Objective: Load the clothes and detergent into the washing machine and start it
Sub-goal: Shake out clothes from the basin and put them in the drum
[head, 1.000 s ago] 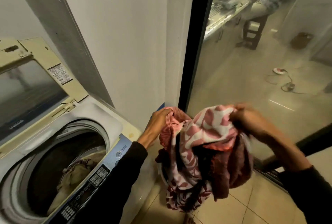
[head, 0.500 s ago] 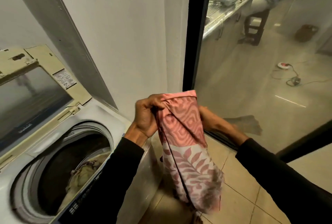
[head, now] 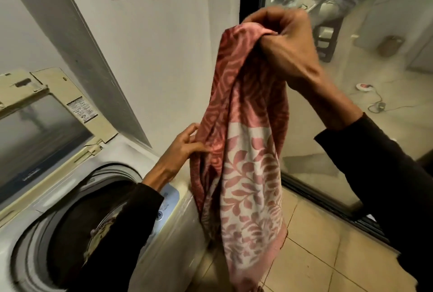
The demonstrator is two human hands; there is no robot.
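The loading step is in hand — a pink patterned cloth [head: 243, 151] is held up just beside the washing machine [head: 77, 158], off its front right corner and above the tiled floor [head: 311, 252]. Its top edge is bunched in the right hand [head: 281, 41], fingers curled tight round the fabric, well above the machine. Lower down, a fold of the cloth's left edge is pinched by the left hand [head: 185, 148], thumb and fingers closed on it, right over the machine's control panel [head: 164, 207]. The lid [head: 44, 116] is seen standing open at the back of the machine, and some pale laundry [head: 105, 230] is glimpsed already lying in the drum [head: 70, 228], partly hidden by the dark sleeve. No detergent is seen. What is called for next, by the look of it — the cloth carried left over the drum mouth and lowered in, with the long hanging tail gathered so none is left draped over the rim.
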